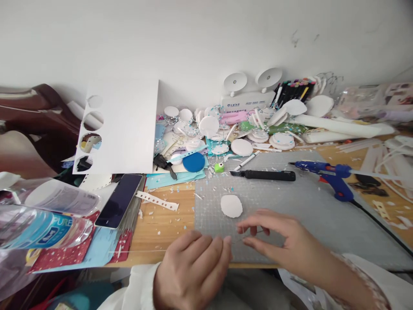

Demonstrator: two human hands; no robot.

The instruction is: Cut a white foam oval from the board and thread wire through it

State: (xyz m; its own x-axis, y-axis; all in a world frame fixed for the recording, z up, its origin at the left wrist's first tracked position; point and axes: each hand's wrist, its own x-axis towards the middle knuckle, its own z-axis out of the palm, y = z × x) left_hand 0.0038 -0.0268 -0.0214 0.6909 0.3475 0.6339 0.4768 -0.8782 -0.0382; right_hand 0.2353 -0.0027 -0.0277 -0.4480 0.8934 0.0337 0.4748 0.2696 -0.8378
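Note:
My left hand (195,269) is closed above the front edge of the desk, fingers curled in. A thin, pale thread (138,251) runs out to the left from it. Close by on the right, my right hand (280,237) has its fingers bent and its thumb slightly apart from them. A fine strand shows at its fingertips; its exact course there is hard to make out. Just beyond the fingertips, a white foam-like disc (231,206) with a rough edge lies flat on the grey cutting mat (209,237).
A black craft knife (270,175) and a blue glue gun (335,174) lie on the mat. White discs (241,147) pile up behind. At left are a white board with round holes (125,125), a phone (119,201) and plastic bottles (45,228).

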